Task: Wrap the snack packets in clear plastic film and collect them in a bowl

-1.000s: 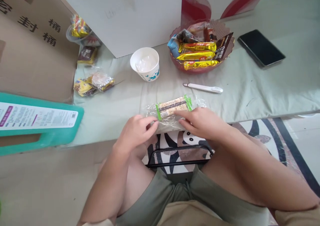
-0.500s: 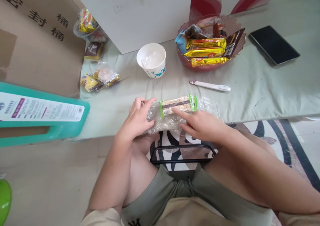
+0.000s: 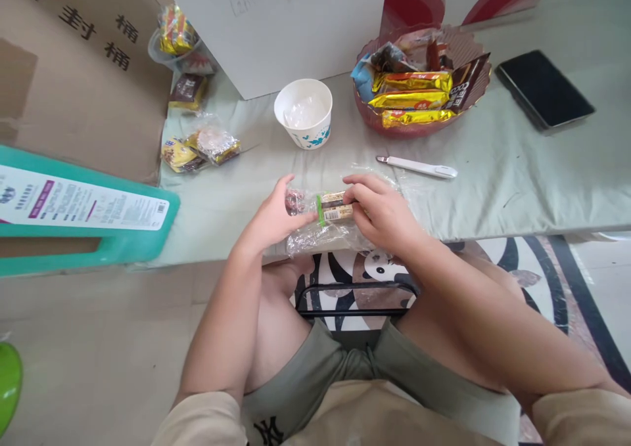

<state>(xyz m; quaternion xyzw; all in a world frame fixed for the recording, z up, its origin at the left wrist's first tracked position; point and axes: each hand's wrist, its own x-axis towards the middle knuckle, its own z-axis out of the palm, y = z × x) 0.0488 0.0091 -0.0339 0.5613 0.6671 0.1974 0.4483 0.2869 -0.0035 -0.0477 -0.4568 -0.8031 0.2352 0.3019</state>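
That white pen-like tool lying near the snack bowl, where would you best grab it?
Probably around the middle of the white tool, pinching its long sides from above. It lies flat on the green cloth, slim and straight, with open space all round, so nothing blocks a top-down pinch.

A single head-worn camera looks forward and steeply down from above the seated person's lap, close to the hands (image 3: 340,216) at mid-frame. The near edge of the worktop (image 3: 493,190) crosses the middle. Cardboard boxes (image 3: 73,85) close the far side, and the floor (image 3: 98,328) fills the lower left. The wide lens seems to bend the edges.
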